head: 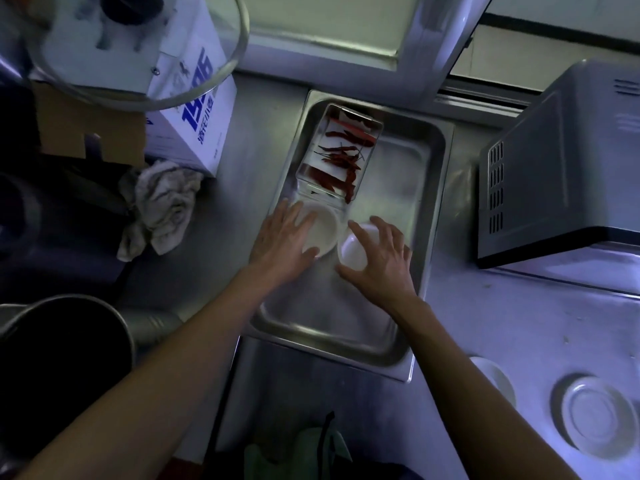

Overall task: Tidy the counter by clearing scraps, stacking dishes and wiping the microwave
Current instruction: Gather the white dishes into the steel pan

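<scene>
Both forearms reaching up from the lower edge into a steel tray [429, 188] on the steel desk [512, 323]. Left hand [282, 240] inside the tray's near-left part, fingers spread and nearly straight, laid over the rim of a white bowl [325, 233]; no clear curl round it. Right hand [381, 268] just right of that bowl, fingers and thumb curled round a smaller white bowl [351, 254], gripping it from above and the right. The two bowls touching or nearly so, blur hiding which. Behind them in the tray, a clear rectangular container [341, 154] with dried red chillies [341, 157], tilted along the tray's left wall. Left of the tray, a crumpled grey cloth [162, 206] on the desk, beside a white carton [197, 109] with blue print. Right of the tray, the microwave [561, 168], grey side vents facing the tray. Near right of the tray, an upturned white dish [594, 415] and part of another white dish [493, 377] beside the right forearm. Near left of the tray, a dark metal pot [65, 348].
</scene>
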Demonstrator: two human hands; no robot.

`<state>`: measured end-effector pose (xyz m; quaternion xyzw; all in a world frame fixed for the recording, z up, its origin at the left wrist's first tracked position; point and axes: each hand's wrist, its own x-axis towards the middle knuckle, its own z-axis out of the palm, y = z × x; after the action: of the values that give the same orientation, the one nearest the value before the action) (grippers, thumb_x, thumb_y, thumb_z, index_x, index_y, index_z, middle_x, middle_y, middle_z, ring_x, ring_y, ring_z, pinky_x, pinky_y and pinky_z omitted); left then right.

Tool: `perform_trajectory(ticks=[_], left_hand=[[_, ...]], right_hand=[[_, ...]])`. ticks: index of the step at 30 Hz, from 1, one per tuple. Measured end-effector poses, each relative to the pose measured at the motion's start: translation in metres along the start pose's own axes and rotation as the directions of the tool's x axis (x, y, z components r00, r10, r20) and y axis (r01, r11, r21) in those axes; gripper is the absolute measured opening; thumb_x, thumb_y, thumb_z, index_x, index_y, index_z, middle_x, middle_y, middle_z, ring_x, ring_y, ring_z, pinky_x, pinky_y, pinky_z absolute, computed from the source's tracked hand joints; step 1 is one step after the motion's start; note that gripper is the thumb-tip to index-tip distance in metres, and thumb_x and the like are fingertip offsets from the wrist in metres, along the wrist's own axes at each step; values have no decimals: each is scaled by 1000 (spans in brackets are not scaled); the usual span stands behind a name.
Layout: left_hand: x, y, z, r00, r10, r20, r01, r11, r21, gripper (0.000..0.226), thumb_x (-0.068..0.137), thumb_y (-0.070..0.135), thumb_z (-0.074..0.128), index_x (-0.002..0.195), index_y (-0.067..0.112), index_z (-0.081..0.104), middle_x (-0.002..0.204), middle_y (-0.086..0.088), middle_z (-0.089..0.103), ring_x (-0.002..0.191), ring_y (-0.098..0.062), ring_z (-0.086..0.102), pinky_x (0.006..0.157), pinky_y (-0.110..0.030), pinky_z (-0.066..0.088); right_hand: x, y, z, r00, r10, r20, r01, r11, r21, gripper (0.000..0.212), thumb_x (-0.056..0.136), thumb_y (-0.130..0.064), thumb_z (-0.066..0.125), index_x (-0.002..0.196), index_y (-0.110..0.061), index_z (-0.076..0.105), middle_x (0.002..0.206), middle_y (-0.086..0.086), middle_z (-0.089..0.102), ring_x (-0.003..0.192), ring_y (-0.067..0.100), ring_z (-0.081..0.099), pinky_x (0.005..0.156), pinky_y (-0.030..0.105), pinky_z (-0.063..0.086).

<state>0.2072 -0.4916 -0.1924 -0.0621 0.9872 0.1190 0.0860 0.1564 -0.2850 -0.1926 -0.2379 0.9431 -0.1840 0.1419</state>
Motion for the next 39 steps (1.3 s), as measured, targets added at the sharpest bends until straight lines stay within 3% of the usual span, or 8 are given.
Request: perform_trajectory(ticks=[6, 11, 18, 26, 34, 39], left_hand=[[-25, -37, -19, 988, -100, -122, 81, 985, -150, 52, 84, 27, 67, 131, 13, 52, 132, -13, 52, 124, -36, 45, 95, -53, 45], [-35, -56, -17, 973, -173, -156, 144, 973, -179, 32, 84, 27, 58, 113, 13, 55, 116, -10, 57, 111, -33, 50, 87, -48, 49], [-43, -65, -8, 943, -209, -260, 143, 958, -250, 31, 81, 22, 67, 106, 21, 50, 108, -9, 61, 104, -28, 52, 81, -46, 54], [-40, -58, -3, 978, -181, -102, 151, 956, -253, 52, 89, 27, 62, 139, 18, 49, 137, -6, 54, 129, -28, 46, 102, -48, 45], [-37, -63, -6, 981, -153, -119, 125, 969, -215, 48, 89, 30, 63, 135, 18, 52, 130, -4, 57, 123, -28, 50, 96, -47, 48], [-43, -61, -5, 983, -155, -100, 128, 964, -231, 50, 89, 28, 62, 136, 16, 54, 132, -7, 58, 125, -30, 49, 98, -51, 46]], right_hand=[[24, -38, 2, 990, -133, -41, 132, 991, -37, 91, 73, -64, 72, 149, -38, 30, 157, 7, 22, 142, 34, 20, 109, 56, 30], [43, -66, 16, 985, -172, 12, 173, 984, -51, 89, 75, -64, 71, 151, -37, 31, 159, 6, 20, 145, 33, 15, 110, 55, 26], [60, -74, 37, 982, -176, 67, 182, 979, -95, 89, 76, -62, 72, 151, -36, 31, 162, 8, 16, 147, 34, 11, 112, 56, 22], [69, -64, 54, 982, -157, 108, 172, 974, -149, 89, 78, -68, 66, 152, -37, 26, 164, 6, 10, 150, 35, 7, 116, 56, 19], [65, -56, 70, 975, -204, 92, 216, 963, -163, 86, 85, -73, 51, 156, -36, 19, 167, 8, 4, 153, 35, -5, 122, 55, 1], [66, -59, 77, 983, -162, 88, 177, 966, -189, 84, 90, -73, 42, 157, -35, 9, 167, 7, -8, 152, 35, -15, 117, 49, -16]])
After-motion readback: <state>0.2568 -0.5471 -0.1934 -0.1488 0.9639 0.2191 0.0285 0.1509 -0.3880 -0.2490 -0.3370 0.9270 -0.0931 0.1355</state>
